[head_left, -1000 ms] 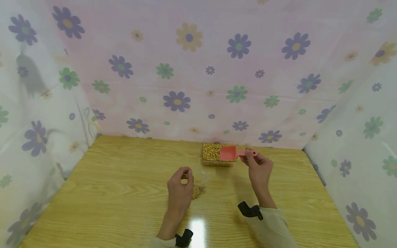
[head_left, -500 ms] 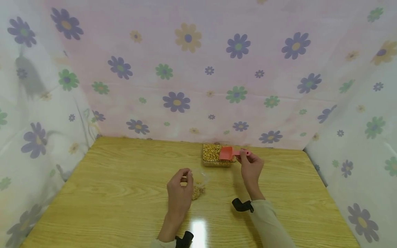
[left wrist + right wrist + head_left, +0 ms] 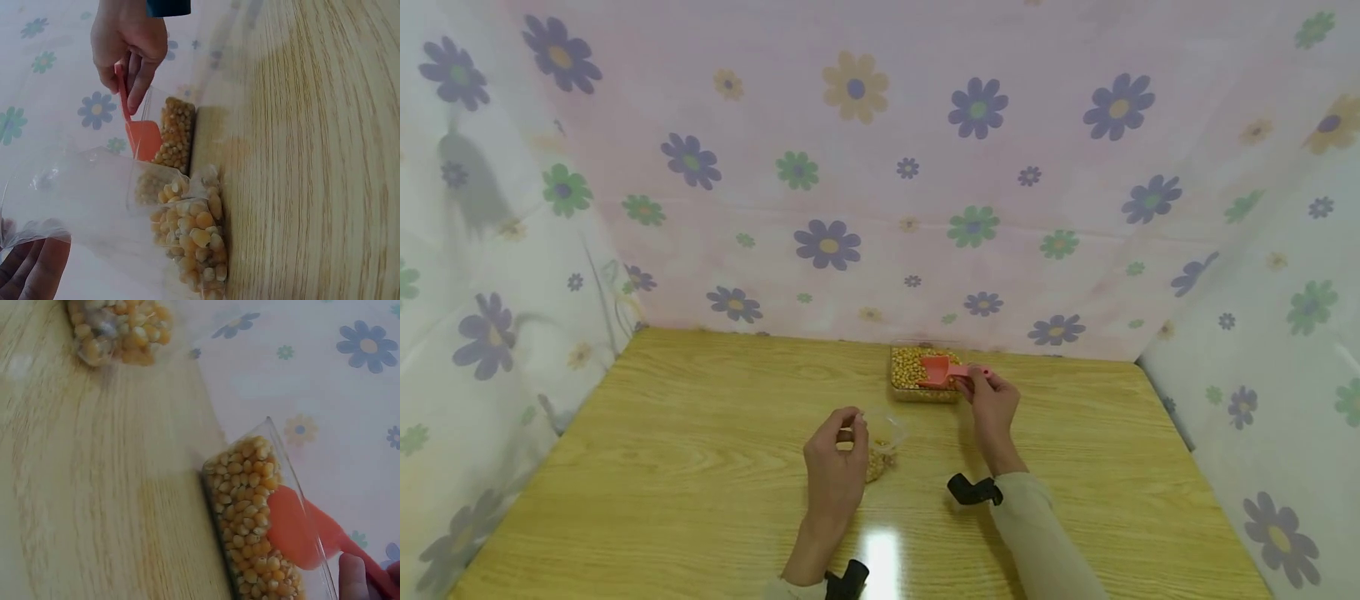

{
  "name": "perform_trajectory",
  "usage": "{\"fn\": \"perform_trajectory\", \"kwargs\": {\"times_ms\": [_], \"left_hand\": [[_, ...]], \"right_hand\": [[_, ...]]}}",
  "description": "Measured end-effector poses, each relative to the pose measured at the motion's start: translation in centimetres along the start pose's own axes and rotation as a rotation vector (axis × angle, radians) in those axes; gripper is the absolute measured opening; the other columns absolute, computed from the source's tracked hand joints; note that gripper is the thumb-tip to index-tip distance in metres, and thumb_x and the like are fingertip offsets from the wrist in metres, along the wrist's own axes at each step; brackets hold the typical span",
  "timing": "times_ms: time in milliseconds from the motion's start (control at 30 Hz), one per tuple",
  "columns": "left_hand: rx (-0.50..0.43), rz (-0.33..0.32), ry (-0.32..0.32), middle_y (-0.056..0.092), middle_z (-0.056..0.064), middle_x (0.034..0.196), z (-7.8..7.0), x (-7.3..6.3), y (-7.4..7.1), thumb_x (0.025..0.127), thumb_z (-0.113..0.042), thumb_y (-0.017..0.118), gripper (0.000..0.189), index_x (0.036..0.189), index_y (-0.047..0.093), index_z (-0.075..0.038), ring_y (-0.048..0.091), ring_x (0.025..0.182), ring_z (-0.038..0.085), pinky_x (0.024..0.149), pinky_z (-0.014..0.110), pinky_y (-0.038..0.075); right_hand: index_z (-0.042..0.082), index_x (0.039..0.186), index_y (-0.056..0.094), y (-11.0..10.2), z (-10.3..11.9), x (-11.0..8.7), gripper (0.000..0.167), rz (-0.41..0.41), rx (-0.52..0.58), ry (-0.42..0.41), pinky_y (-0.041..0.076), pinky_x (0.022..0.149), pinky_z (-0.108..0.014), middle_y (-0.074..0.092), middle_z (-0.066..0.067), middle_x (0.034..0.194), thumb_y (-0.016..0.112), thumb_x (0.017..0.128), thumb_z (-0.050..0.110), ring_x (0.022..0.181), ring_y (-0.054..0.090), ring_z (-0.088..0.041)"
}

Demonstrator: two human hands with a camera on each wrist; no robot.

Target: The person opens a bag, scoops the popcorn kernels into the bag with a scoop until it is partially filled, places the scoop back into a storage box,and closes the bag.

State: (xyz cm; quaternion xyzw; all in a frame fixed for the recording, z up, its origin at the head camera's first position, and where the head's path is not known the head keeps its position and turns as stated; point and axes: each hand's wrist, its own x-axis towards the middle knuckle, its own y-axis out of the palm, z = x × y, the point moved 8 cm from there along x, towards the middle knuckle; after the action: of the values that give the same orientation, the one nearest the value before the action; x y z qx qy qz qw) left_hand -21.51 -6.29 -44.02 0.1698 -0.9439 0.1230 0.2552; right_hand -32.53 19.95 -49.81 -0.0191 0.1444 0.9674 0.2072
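Note:
My right hand (image 3: 996,414) grips the handle of a pink-red scoop (image 3: 936,372), whose blade lies at the surface of the corn kernels (image 3: 907,367). These kernels fill a clear rectangular container (image 3: 927,397) near the back of the table. In the right wrist view the blade (image 3: 294,528) shows through the container's wall, against the corn. My left hand (image 3: 837,467) pinches the upper edge of a clear plastic bag (image 3: 94,194), holding its mouth up. Corn kernels (image 3: 194,240) lie in the bottom of the bag, which rests on the table in front of the container.
The wood-grain table (image 3: 700,450) reaches back to a flower-printed cloth backdrop (image 3: 880,208), with more cloth at both sides. A black wrist camera mount (image 3: 973,490) sits on the right forearm, another (image 3: 847,579) on the left.
My right hand has moved left with the scoop, bringing its blade further over and into the corn in the container. The left hand stays nearly still, holding the bag.

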Motion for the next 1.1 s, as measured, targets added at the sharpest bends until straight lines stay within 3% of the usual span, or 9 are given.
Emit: {"fn": "perform_trajectory", "kwargs": {"times_ms": [167, 300, 433, 667, 833, 1100], "left_hand": [[-0.020, -0.010, -0.019, 0.071, 0.011, 0.089, 0.1, 0.0, -0.1, 0.102, -0.005, 0.059, 0.013, 0.100, 0.072, -0.004, 0.071, 0.067, 0.032, 0.049, 0.019, 0.055], [-0.018, -0.015, -0.017, 0.071, 0.013, 0.089, 0.1, -0.1, -0.2, 0.102, -0.005, 0.059, 0.014, 0.100, 0.073, -0.002, 0.071, 0.067, 0.032, 0.049, 0.019, 0.055], [-0.006, -0.020, -0.009, 0.071, 0.014, 0.088, 0.2, -0.1, -0.3, 0.101, -0.004, 0.060, 0.013, 0.100, 0.072, 0.000, 0.070, 0.066, 0.031, 0.049, 0.019, 0.055], [-0.004, -0.020, -0.007, 0.071, 0.014, 0.089, 0.3, -0.2, -0.2, 0.100, -0.004, 0.062, 0.011, 0.100, 0.072, 0.001, 0.070, 0.066, 0.032, 0.048, 0.020, 0.055], [-0.001, -0.025, 0.001, 0.071, 0.017, 0.089, 0.2, -0.3, -0.1, 0.100, -0.003, 0.062, 0.011, 0.100, 0.072, 0.000, 0.070, 0.066, 0.032, 0.049, 0.019, 0.055], [-0.006, -0.022, -0.008, 0.071, 0.019, 0.090, 0.1, -0.5, 0.0, 0.101, -0.004, 0.061, 0.013, 0.101, 0.072, 0.002, 0.070, 0.066, 0.031, 0.049, 0.019, 0.055]], "right_hand": [[-0.019, 0.129, 0.055, -0.4, -0.3, -0.5, 0.035, 0.017, 0.067, 0.132, 0.058, 0.089, -0.024, 0.064, -0.013, 0.111, 0.055, 0.104, 0.006, 0.086, 0.074, -0.008], [-0.015, 0.135, 0.053, -0.6, -0.6, -1.1, 0.038, 0.022, 0.144, 0.217, 0.057, 0.091, -0.022, 0.066, -0.008, 0.105, 0.055, 0.105, 0.008, 0.088, 0.074, -0.009], [-0.007, 0.127, 0.061, -0.6, -1.0, -1.6, 0.028, 0.022, 0.220, 0.275, 0.057, 0.090, -0.023, 0.071, -0.005, 0.094, 0.056, 0.104, 0.008, 0.086, 0.075, -0.010], [-0.003, 0.116, 0.065, -0.5, -1.5, -2.0, 0.018, 0.039, 0.422, 0.361, 0.060, 0.087, -0.027, 0.076, -0.010, 0.085, 0.053, 0.105, 0.006, 0.083, 0.076, -0.017], [0.004, 0.095, 0.071, -0.4, -1.8, -2.4, 0.029, 0.108, 0.576, 0.418, 0.059, 0.090, -0.027, 0.076, -0.012, 0.089, 0.046, 0.109, 0.009, 0.087, 0.075, -0.019], [0.000, 0.096, 0.071, -0.4, -2.6, -2.7, 0.032, 0.141, 0.749, 0.471, 0.057, 0.094, -0.027, 0.075, -0.016, 0.092, 0.043, 0.109, 0.010, 0.091, 0.074, -0.022]]}}
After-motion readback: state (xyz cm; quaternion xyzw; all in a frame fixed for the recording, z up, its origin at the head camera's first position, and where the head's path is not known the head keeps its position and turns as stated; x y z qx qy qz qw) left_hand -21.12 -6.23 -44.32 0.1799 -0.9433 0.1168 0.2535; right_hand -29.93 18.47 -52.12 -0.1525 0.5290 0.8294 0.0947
